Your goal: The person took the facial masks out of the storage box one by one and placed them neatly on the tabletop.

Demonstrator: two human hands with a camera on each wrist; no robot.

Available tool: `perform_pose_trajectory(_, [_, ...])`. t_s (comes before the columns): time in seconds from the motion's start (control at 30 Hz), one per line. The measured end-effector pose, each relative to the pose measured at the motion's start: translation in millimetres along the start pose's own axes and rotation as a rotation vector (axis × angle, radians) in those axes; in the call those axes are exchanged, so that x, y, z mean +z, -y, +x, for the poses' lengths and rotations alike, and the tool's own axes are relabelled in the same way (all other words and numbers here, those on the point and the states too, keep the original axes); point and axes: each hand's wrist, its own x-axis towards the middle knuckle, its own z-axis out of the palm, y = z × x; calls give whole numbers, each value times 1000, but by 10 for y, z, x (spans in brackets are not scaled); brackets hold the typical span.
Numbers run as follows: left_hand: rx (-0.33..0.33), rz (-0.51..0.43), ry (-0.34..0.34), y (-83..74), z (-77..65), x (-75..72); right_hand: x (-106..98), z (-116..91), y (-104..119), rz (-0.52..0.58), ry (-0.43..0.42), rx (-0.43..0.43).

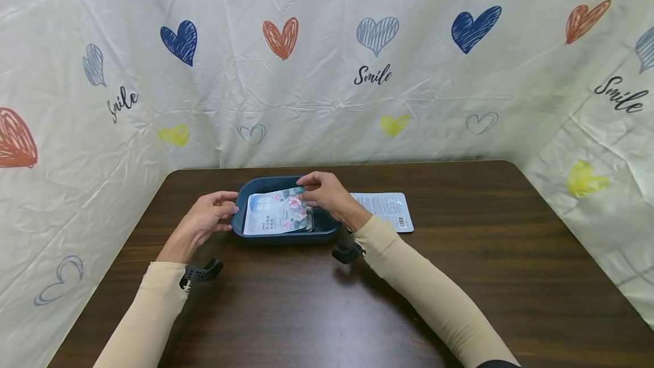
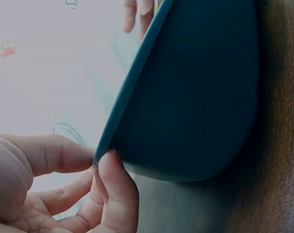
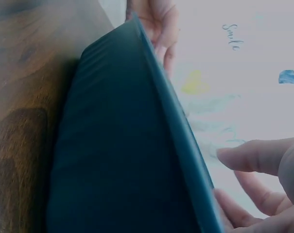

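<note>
A dark blue oval plastic basin (image 1: 286,239) stands on the table. Inside lies a pale blue sheet mask packet (image 1: 273,214) with pink flowers, on top of at least one more. My left hand (image 1: 204,217) pinches the basin's left rim; in the left wrist view thumb and finger meet on that rim (image 2: 125,92). Over the basin's right part is my right hand (image 1: 329,195), close to the packet's upper right corner. Its thumb and fingers stand apart in the right wrist view, with no packet visible between them. Contact with the packet is unclear.
Another packet (image 1: 388,209), back side with barcode up, lies on the table right of the basin, partly behind my right wrist. The brown wooden table (image 1: 434,294) ends at a white curtain (image 1: 317,90) printed with hearts.
</note>
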Motion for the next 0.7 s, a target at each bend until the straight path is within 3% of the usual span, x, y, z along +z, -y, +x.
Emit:
perform_pose_trajectory(0.2, [5,10,-4,3,-7,-4,23,-11,-11,41,-46,-30])
perform_pose_trajectory(0.47, [9,10,-3,4,-24,5,66,11,-22,92,69,93])
perform_pose_trajectory(0.7, [5,15,-11,4,-18,21,105,-7,-35,-14,134,81])
